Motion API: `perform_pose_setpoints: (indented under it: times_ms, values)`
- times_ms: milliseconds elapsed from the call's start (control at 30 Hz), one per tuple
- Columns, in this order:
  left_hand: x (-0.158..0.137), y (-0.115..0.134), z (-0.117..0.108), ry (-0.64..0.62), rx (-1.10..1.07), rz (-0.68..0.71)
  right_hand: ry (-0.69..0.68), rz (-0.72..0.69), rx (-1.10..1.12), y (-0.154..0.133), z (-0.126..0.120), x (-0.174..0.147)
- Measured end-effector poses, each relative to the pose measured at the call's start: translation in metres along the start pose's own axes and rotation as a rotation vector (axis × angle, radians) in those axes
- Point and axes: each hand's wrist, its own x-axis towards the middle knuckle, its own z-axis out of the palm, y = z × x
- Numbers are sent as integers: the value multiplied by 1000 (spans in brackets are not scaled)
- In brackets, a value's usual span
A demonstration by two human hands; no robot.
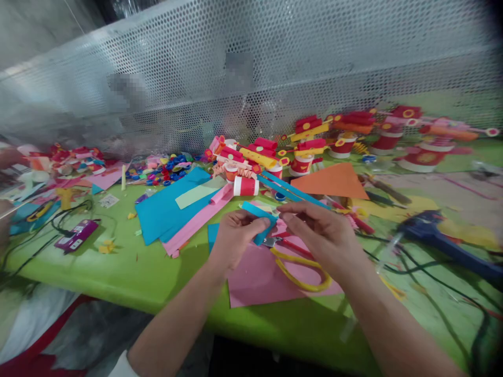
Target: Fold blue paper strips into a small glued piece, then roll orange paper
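Note:
My left hand point(233, 238) pinches a small piece of blue paper point(259, 213) between thumb and fingers, its far end bent downward. My right hand point(326, 235) is close beside it, thumb and forefinger together near the paper's right edge; what they hold, if anything, is too small to make out. Below the hands, scissors point(304, 280) with a yellow and red handle lie on a pink sheet point(255, 285). A red and white paper cup point(246, 186) lies on its side just beyond my left hand.
Blue sheets point(165, 214) and an orange sheet point(330, 180) lie farther back. Decorated cups point(302, 165) line the metal mesh point(275, 78). At right is a blue glue gun point(448, 246) with cables; at left, a purple power socket point(76, 235) and a person's hand point(4, 222).

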Motion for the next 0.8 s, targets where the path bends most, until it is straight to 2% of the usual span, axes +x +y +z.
perform_pose_setpoints:
  times_ms: [67, 200, 400, 567, 700, 800]
  values:
    - [-1, 1, 1, -4, 9, 10, -23, 44, -28, -1, 0, 2]
    - [-2, 1, 4, 8, 59, 55, -97, 39, -19, -3, 1, 2]
    - [-4, -2, 5, -17, 179, 135, -91, 73, 42, 4, 2, 2]
    - [-4, -2, 4, -61, 142, 147, -47, 39, 46, 7, 3, 2]
    - [-3, 1, 3, -27, 131, 115, 24, 51, 63, 6, 4, 3]
    - [-2, 2, 3, -39, 76, 90, 5, 76, 80, 6, 3, 4]
